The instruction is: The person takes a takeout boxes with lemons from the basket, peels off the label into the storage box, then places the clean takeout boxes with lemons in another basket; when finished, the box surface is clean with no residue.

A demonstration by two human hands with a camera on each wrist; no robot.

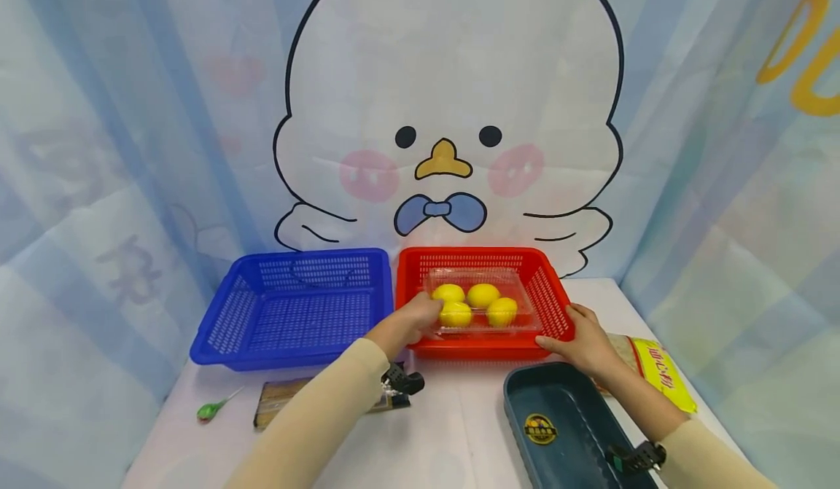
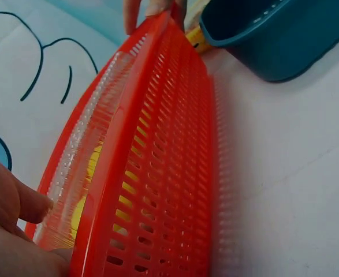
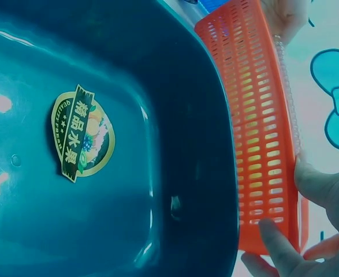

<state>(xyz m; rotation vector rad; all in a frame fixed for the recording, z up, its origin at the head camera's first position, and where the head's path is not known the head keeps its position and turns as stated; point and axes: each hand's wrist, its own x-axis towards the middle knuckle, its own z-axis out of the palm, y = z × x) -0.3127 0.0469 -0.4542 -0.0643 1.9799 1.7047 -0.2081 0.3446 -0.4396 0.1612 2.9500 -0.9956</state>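
Observation:
A red basket (image 1: 482,350) stands against the backdrop, holding a clear plastic box (image 1: 525,314) with several yellow lemons (image 1: 483,296) inside. At the box's left end, my left hand (image 1: 420,314) pinches its edge between thumb and fingers; part of the grip is hidden behind the basket rim in the left wrist view. My right hand (image 1: 587,339) grips the basket's front right corner. In the right wrist view, the thumb lies on the rim and a finger touches the perforated wall (image 3: 261,167).
Left of the red basket stands a blue basket (image 1: 289,364). A dark teal basin (image 1: 577,431) sits under my right forearm, beside a yellow-labelled bag (image 1: 659,372). Before the blue basket lie a brownish flat item (image 1: 275,401) and a small green object with a thin stem (image 1: 210,410).

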